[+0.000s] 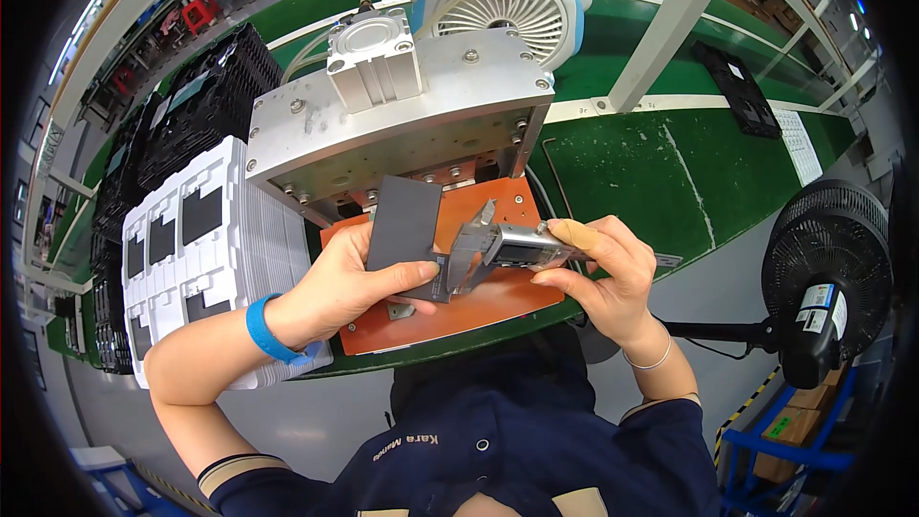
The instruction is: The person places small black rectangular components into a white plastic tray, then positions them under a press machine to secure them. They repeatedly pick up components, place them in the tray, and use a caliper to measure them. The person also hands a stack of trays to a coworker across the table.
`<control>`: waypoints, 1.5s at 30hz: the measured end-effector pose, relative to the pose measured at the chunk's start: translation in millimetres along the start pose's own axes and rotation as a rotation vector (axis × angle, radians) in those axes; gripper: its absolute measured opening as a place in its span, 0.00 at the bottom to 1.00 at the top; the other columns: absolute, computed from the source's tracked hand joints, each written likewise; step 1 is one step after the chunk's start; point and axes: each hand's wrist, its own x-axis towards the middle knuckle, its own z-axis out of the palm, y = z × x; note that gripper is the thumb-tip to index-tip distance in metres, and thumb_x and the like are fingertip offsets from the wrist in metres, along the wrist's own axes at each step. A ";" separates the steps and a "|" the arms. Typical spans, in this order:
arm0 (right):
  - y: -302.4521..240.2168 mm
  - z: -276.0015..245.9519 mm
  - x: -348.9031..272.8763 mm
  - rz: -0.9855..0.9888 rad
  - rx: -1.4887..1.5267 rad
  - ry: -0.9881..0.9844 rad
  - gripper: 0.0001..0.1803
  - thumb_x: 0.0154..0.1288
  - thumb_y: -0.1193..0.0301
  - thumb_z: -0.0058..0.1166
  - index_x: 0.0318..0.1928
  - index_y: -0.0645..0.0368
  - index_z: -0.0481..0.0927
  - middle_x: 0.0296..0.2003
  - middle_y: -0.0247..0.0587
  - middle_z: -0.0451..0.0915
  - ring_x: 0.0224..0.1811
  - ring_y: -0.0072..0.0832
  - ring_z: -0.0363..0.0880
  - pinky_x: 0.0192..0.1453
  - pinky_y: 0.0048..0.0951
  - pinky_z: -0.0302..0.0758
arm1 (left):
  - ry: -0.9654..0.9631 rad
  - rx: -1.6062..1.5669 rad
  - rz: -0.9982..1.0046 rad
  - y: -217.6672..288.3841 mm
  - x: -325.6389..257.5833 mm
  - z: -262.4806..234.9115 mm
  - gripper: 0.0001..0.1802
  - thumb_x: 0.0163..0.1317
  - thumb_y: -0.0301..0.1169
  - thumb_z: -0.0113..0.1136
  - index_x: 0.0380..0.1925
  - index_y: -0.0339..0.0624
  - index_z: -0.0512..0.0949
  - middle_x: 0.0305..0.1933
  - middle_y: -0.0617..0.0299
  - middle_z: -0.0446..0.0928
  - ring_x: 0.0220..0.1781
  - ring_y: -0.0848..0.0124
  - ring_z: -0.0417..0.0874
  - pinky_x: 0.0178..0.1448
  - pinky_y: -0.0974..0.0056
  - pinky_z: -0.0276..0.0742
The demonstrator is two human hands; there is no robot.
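My left hand [337,285] grips a flat dark-grey rectangular piece [404,222], thumb on its face and fingers behind. Small print shows near its lower edge. A digital caliper [525,247] is in my right hand [613,273], held between thumb and fingers, with its beam pointing right. The caliper's metal jaws meet the lower right part of the dark piece; whether they clamp its edge I cannot tell. Both hands are over an orange plate [479,321] at the foot of a metal press [459,77]. A beige wrap covers one right finger.
White trays [206,258] with dark flat pieces stand stacked at the left, black trays [211,86] behind them. A small fan [507,10] sits behind the press. A black fan [828,268] stands at the right. The green bench [622,182] carries a white frame post [675,24].
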 end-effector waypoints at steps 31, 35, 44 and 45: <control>5.2 8.3 2.1 -0.167 -0.034 0.042 0.27 0.43 0.61 0.74 0.46 0.60 0.85 0.29 0.36 0.81 0.23 0.24 0.74 0.25 0.23 0.70 | -0.096 -0.061 -0.080 4.4 -2.2 -3.7 0.16 0.70 0.31 0.54 0.53 0.33 0.72 0.48 0.51 0.81 0.48 0.64 0.85 0.51 0.64 0.83; 5.4 10.6 1.9 -0.162 -0.016 0.072 0.26 0.44 0.64 0.73 0.46 0.58 0.86 0.26 0.33 0.79 0.22 0.24 0.74 0.24 0.24 0.70 | -0.090 -0.044 -0.076 1.1 -0.2 -3.2 0.19 0.69 0.31 0.54 0.57 0.35 0.68 0.46 0.52 0.80 0.46 0.61 0.87 0.43 0.66 0.84; 2.0 4.5 4.2 -0.129 -0.054 0.049 0.25 0.43 0.65 0.74 0.45 0.58 0.86 0.27 0.35 0.79 0.24 0.27 0.76 0.26 0.26 0.71 | -0.078 -0.090 -0.079 5.2 2.2 -1.6 0.18 0.68 0.29 0.55 0.56 0.35 0.70 0.49 0.53 0.80 0.49 0.63 0.85 0.50 0.63 0.85; -1.1 5.6 6.1 -0.123 -0.034 0.041 0.25 0.43 0.66 0.74 0.45 0.59 0.86 0.27 0.36 0.79 0.24 0.28 0.76 0.26 0.26 0.72 | -0.032 -0.095 -0.073 3.9 -2.4 -2.2 0.20 0.68 0.28 0.55 0.58 0.35 0.68 0.49 0.53 0.80 0.48 0.61 0.86 0.47 0.64 0.85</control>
